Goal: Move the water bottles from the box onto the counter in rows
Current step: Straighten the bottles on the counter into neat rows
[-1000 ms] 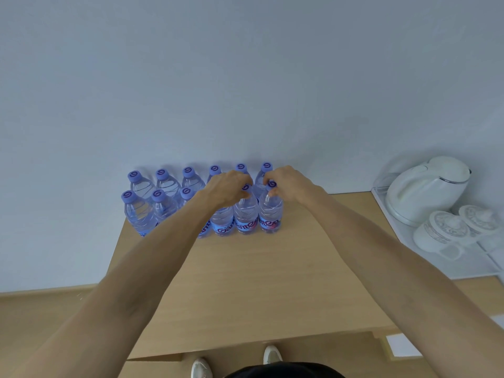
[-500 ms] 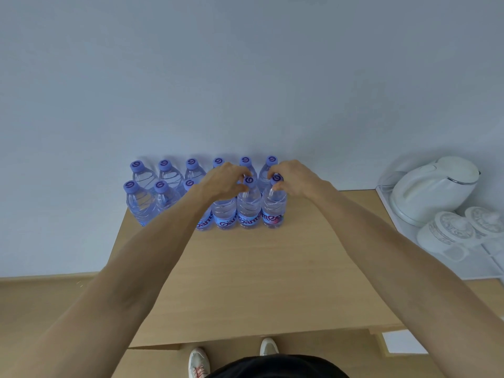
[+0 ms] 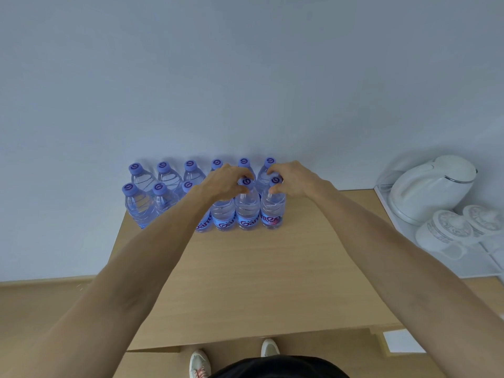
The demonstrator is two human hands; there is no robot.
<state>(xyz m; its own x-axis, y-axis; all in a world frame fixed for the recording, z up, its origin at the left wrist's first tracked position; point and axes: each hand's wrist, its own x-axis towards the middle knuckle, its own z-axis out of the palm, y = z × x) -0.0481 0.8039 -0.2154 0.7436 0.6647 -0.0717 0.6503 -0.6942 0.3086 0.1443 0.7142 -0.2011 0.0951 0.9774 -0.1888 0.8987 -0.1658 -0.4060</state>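
Several clear water bottles with purple caps stand upright in two rows at the far edge of the wooden counter (image 3: 245,282), against the wall. My left hand (image 3: 225,184) curls round the top of a front-row bottle (image 3: 223,216), hiding its cap. My right hand (image 3: 293,180) pinches the cap of the rightmost front-row bottle (image 3: 272,211). Between them stands another front-row bottle (image 3: 247,208), its cap showing. The back row (image 3: 166,173) runs behind the hands. No box is in view.
A white kettle (image 3: 431,186) and two white lidded cups (image 3: 447,230) sit on a white tray (image 3: 387,211) at the counter's right end. My shoes (image 3: 200,362) show below the counter's near edge. A white sheet (image 3: 403,342) lies low right.
The view has shifted slightly. Both hands stay at the tops of the right-hand front-row bottles, with the fingers closing a little tighter round them.
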